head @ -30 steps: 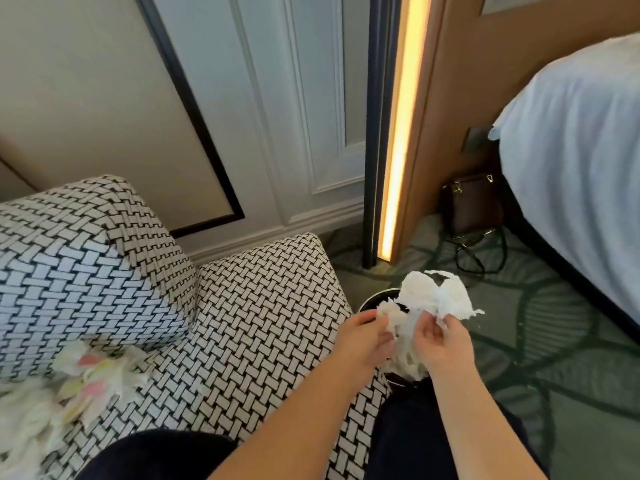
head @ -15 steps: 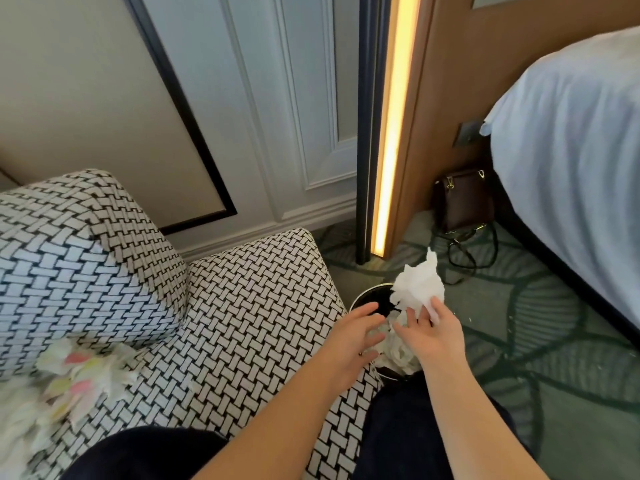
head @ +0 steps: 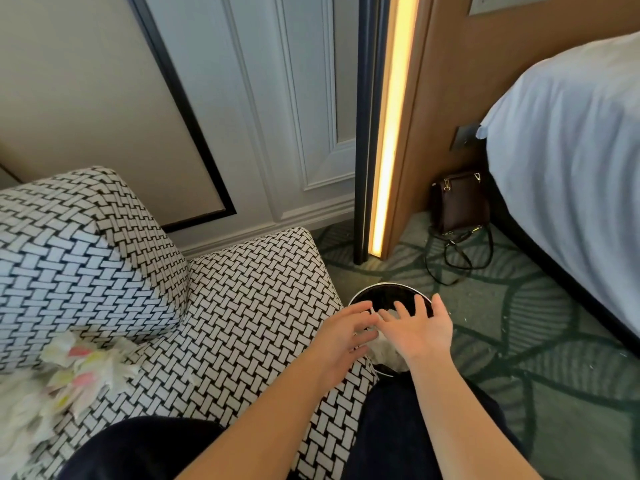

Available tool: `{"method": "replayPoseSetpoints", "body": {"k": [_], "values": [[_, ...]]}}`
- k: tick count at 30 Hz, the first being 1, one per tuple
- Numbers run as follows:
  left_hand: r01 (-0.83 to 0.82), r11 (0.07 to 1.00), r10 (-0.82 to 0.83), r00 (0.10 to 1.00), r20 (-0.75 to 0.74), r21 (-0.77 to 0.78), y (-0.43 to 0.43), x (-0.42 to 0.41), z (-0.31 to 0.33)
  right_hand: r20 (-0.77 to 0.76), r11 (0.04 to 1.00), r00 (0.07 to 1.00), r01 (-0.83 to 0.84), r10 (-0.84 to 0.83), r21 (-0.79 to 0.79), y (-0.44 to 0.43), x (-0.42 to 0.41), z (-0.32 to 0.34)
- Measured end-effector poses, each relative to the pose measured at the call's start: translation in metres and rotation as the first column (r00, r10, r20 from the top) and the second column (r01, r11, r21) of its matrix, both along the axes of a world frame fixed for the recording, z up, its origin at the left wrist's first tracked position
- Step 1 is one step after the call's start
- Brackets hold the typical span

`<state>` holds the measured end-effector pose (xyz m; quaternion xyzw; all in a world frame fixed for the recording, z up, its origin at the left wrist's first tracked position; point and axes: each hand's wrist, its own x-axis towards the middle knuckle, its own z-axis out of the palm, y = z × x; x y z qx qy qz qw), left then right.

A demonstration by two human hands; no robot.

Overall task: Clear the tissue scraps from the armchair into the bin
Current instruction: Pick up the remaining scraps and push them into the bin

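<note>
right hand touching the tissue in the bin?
Cannot tell. The head view shows the right hand spread open over the bin and overlapping the tissue below it. Seen from above, neither contact nor a gap shows.

Brown handbag [head: 462,202] beside bed [head: 568,161].

This looks like a hotel-style bedroom. A bed [head: 571,168] with white linen stands at the right on leaf-patterned green carpet [head: 540,368]. A glowing light strip [head: 391,133] edges a wooden wall panel [head: 450,81] beside white moulded panelling [head: 277,116]. A basket-weave armchair [head: 242,306], a small round bin [head: 388,292] and a brown handbag [head: 462,202] stand nearby.
</note>
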<state>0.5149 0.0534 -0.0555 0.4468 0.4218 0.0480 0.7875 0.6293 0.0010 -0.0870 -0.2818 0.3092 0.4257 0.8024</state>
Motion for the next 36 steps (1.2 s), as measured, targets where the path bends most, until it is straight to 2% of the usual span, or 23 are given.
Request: {"method": "replayPoseSetpoints", "body": {"k": [1, 3, 9, 13, 16, 19, 23, 25, 29, 32, 36], "values": [[-0.008, 1.0, 0.008, 1.0, -0.001, 0.004, 0.0, -0.001, 0.001, -0.02, 0.992, 0.999, 0.044, -0.042, 0.115, -0.002, 0.0, -0.007], [-0.02, 1.0, 0.02, 1.0, -0.002, 0.009, 0.001, -0.004, 0.003, 0.036, 0.989, 0.999, -0.01, 0.004, 0.15, -0.003, -0.005, 0.0], [-0.049, 0.997, 0.05, 0.998, -0.031, 0.058, 0.001, -0.018, 0.014, 0.157, 0.989, 0.984, -0.097, 0.078, 0.115, -0.01, -0.022, 0.006], [-0.086, 0.992, 0.09, 0.995, -0.043, 0.093, -0.001, -0.033, 0.028, 0.313, 0.983, 0.933, -0.181, 0.176, -0.013, -0.018, -0.038, 0.013], [-0.093, 0.987, 0.099, 0.994, -0.035, 0.133, -0.004, -0.046, 0.041, 0.523, 0.96, 0.817, -0.124, 0.242, -0.25, -0.024, -0.053, 0.022], [-0.087, 0.977, 0.095, 0.995, -0.036, 0.197, -0.009, -0.06, 0.054, 0.689, 0.914, 0.644, -0.044, 0.334, -0.402, -0.036, -0.073, 0.034], [-0.057, 0.933, 0.097, 0.991, -0.096, 0.354, -0.009, -0.087, 0.075, 0.766, 0.828, 0.359, -0.041, 0.534, -0.559, -0.049, -0.095, 0.045], [-0.055, 0.908, 0.101, 0.991, -0.09, 0.415, -0.004, -0.107, 0.085, 0.771, 0.808, 0.263, -0.059, 0.579, -0.586, -0.052, -0.107, 0.054], [-0.048, 0.842, 0.112, 0.99, -0.088, 0.538, 0.009, -0.15, 0.1, 0.817, 0.824, 0.117, -0.032, 0.565, -0.565, -0.043, -0.129, 0.078], [-0.086, 0.801, 0.166, 0.983, -0.082, 0.593, 0.022, -0.191, 0.107, 0.846, 0.846, 0.049, -0.085, 0.531, -0.527, -0.022, -0.153, 0.097], [-0.197, 0.786, 0.28, 0.959, -0.053, 0.586, 0.038, -0.248, 0.108, 0.88, 0.861, -0.046, -0.185, 0.473, -0.473, 0.013, -0.198, 0.118]]}}
